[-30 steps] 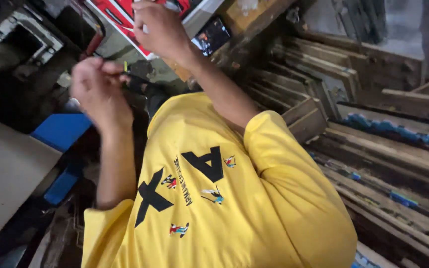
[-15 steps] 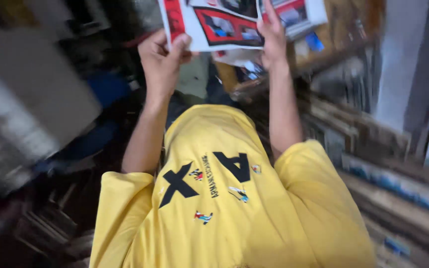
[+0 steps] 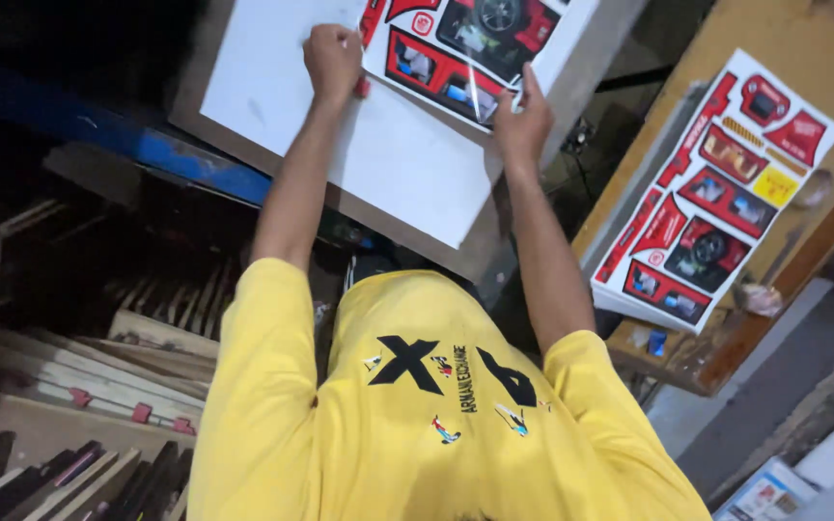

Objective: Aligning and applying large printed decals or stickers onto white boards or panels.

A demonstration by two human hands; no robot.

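A printed sheet [image 3: 465,48] with red and black panels lies over a white board [image 3: 340,145] at the top of the view. My left hand [image 3: 333,58] is closed on the sheet's left edge, with a small red bit showing under the fist. My right hand [image 3: 523,121] pinches the sheet's lower right edge. Both arms reach up from my yellow shirt [image 3: 436,415].
A stack of similar printed sheets [image 3: 716,193] rests on a wooden table [image 3: 707,58] at the right. A blue bar [image 3: 147,145] runs under the board. Wooden frames and slats [image 3: 98,386] are piled at the lower left. More packets [image 3: 774,492] lie at the bottom right.
The view has swung round. The sheet I held up with both hands now lies over the white board, and the stack at the right has come into view.
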